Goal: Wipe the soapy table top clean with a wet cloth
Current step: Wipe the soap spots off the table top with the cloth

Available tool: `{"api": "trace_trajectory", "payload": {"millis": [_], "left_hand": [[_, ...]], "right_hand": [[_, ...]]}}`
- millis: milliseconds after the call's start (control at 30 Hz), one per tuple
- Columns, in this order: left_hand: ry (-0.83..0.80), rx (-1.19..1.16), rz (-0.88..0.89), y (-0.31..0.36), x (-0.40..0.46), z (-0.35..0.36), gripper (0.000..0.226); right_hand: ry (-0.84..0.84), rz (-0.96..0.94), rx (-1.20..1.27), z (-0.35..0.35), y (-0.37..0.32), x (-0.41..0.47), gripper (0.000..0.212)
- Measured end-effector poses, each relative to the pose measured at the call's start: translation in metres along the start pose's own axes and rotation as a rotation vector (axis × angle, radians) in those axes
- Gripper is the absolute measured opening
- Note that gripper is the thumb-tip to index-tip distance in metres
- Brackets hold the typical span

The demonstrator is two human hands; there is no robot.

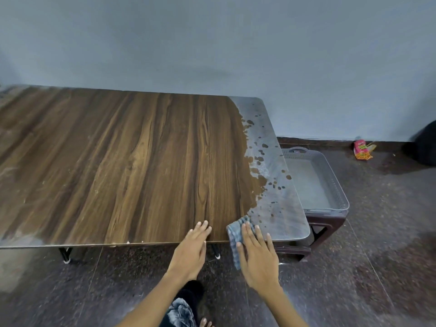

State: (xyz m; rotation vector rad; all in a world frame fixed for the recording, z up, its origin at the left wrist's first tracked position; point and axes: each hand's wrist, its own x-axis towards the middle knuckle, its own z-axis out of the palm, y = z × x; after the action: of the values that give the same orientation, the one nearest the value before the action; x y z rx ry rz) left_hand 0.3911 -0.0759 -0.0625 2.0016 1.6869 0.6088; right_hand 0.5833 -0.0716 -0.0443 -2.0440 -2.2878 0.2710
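Note:
A brown wood-grain table top (132, 149) fills the left and middle of the view. Along its right edge runs a grey wet, soapy film (273, 185) with dark bare spots in it. A blue-grey checked cloth (236, 234) lies at the near right corner and hangs over the front edge. My right hand (257, 258) presses flat on the cloth with straight fingers. To its left my left hand (192, 249) rests flat on the table's front edge, fingers straight, holding nothing.
A grey plastic tub (335, 185) holding cloudy water sits on a dark stool (328, 223) just right of the table. A pink packet (362, 149) lies on the dark floor by the wall. My leg and foot (186, 305) stand below the table's front edge.

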Motion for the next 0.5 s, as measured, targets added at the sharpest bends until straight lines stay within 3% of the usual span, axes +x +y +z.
{"api": "trace_trajectory", "payload": {"millis": [200, 300, 500], "left_hand": [[-0.005, -0.055, 0.118, 0.02, 0.022, 0.01, 0.04], [0.103, -0.086, 0.168, 0.017, 0.049, 0.012, 0.035], [0.214, -0.024, 0.081, -0.002, 0.125, 0.0, 0.034]], "right_hand": [[0.044, 0.222, 0.06, 0.01, -0.025, 0.017, 0.074], [0.107, 0.279, 0.071, 0.019, -0.027, 0.034, 0.085], [0.129, 0.31, 0.108, 0.022, -0.02, 0.092, 0.071]]}}
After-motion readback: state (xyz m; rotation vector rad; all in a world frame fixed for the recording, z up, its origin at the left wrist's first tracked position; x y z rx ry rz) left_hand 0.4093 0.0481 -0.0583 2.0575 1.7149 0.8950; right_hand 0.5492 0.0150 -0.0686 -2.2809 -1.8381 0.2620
